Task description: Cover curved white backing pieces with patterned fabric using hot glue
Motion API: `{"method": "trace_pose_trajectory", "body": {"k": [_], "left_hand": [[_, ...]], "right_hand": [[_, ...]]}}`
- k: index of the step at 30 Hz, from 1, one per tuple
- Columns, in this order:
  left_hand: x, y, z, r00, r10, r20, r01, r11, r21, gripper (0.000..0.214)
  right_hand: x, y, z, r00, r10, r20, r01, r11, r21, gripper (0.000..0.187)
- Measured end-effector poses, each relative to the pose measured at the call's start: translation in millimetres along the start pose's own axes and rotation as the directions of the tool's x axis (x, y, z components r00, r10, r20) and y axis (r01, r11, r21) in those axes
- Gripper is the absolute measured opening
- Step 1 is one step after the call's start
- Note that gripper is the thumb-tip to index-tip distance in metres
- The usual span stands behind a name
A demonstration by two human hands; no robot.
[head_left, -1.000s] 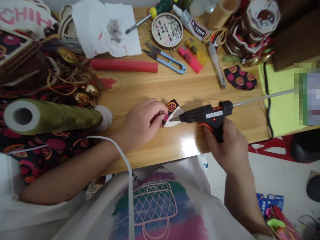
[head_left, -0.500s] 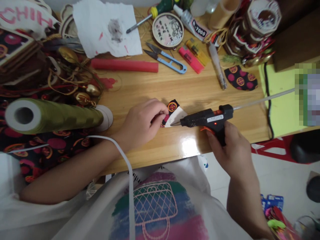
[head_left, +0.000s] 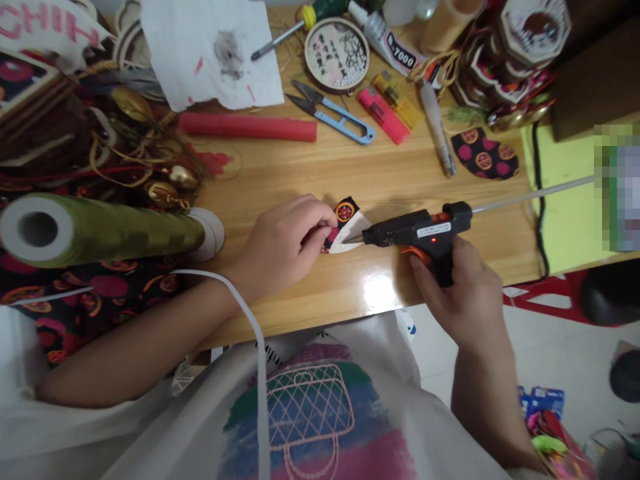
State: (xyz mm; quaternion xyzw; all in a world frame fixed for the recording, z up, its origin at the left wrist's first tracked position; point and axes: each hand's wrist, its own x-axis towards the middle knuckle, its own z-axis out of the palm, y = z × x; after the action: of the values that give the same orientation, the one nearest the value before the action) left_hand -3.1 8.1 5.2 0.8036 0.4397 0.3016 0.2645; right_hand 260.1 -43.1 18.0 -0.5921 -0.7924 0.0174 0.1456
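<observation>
My left hand point(head_left: 287, 243) rests on the wooden table point(head_left: 350, 180) with its fingers pinched on a small white card piece edged with black patterned fabric point(head_left: 347, 227). My right hand point(head_left: 463, 293) is wrapped round the grip of a black hot glue gun point(head_left: 417, 233), a finger on its orange trigger. The gun's metal tip touches the white face of the card piece. A clear glue stick point(head_left: 530, 195) juts from the gun's back toward the right.
A green fabric roll point(head_left: 100, 230) lies at left amid cords and trinkets. Behind lie a red tube point(head_left: 247, 127), blue snips point(head_left: 333, 113), pink and yellow lighters point(head_left: 387, 110), a glue tube point(head_left: 387, 40), a round decorated disc point(head_left: 337, 53), stained paper point(head_left: 210, 50) and a patterned fabric cutout point(head_left: 483, 155).
The glue gun's tip has shifted slightly along the card piece, dipping then coming back up a little. My left hand keeps its pinch in the same spot.
</observation>
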Motion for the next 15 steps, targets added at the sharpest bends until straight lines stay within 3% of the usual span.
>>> {"method": "trace_pose_trajectory", "body": {"k": [15], "left_hand": [[0.5, 0.5, -0.3, 1.0, -0.002, -0.004, 0.002, 1.0, 0.012, 0.011]], "right_hand": [[-1.0, -0.3, -1.6, 0.998, 0.01, 0.054, -0.013, 0.998, 0.059, 0.022]]}}
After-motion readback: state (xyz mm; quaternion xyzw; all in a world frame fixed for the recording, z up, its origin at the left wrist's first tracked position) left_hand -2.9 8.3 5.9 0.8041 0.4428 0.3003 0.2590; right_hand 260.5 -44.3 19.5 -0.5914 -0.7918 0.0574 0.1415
